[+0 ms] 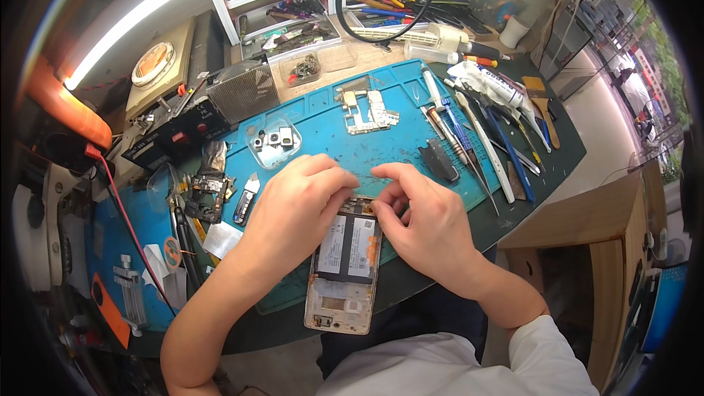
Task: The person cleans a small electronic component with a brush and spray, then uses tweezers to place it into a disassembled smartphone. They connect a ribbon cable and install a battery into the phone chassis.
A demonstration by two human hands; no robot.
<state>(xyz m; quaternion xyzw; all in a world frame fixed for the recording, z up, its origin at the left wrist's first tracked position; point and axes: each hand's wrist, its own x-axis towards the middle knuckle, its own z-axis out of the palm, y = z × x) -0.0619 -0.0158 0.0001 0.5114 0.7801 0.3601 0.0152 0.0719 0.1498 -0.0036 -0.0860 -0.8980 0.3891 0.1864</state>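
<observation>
An opened smartphone (342, 290), its back off, lies with its lower part over the mat's near edge. A grey battery (345, 246) with a black strip around it sits inside the frame. My left hand (304, 194) is closed at the phone's upper left corner, its fingertips pinched by the top edge. At the upper right corner, my right hand (429, 216) has its thumb against the frame, index finger bent above and the other fingers curled in. Whatever tiny part may lie between the fingertips is hidden.
A bare circuit board (369, 111) lies on the blue mat (323, 114). A clear tray (274, 143) holds camera modules. Near my right hand are a black part (438, 161) and tweezers (473, 169); a utility knife (247, 198) is left. A cardboard box (587, 227) stands at right.
</observation>
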